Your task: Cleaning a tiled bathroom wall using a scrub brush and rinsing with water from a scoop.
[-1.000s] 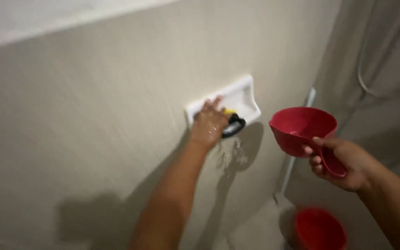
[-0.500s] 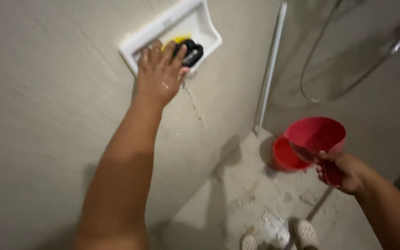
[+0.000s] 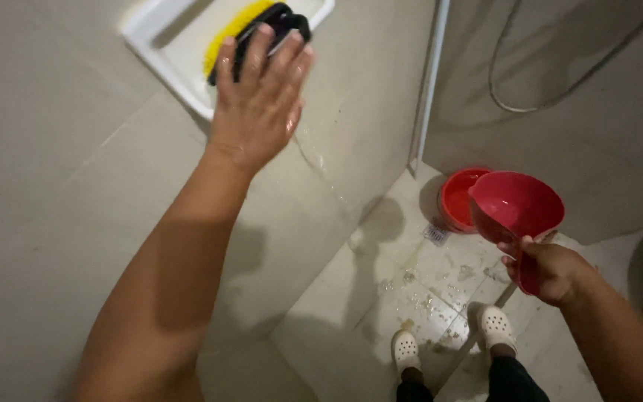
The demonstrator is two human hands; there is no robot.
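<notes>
Left hand [image 3: 262, 100] is raised against the beige tiled wall [image 3: 61, 246], its fingers [image 3: 258, 48] spread and curled over a black scrubbing brush with yellow bristles [image 3: 251, 30]. That brush sits in a white rectangular soap dish recessed in the wall [image 3: 165, 45], near the top edge of the view, with the bristles turned toward the dish's inner face. The hand's skin looks wet, and thin trails of water [image 3: 318, 160] run down the wall just below the dish toward the floor.

Right hand [image 3: 548, 269], lower and to the right, is closed around the handle of a red plastic scoop-shaped dipper [image 3: 516, 205], which it holds with the open bowl tilted toward the wall. Just behind the dipper, on the floor in the corner, stands a red round bucket [image 3: 457, 199], partly hidden by the dipper. A small floor drain grate [image 3: 436, 234] lies beside the bucket. The pale tiled floor [image 3: 426, 290] is wet and speckled with splashes. Two feet in white perforated clogs [image 3: 448, 339] stand on it near the bottom of the view. A white vertical pipe [image 3: 429, 82] runs down the wall corner, and a grey shower hose [image 3: 545, 104] loops across the right wall.
</notes>
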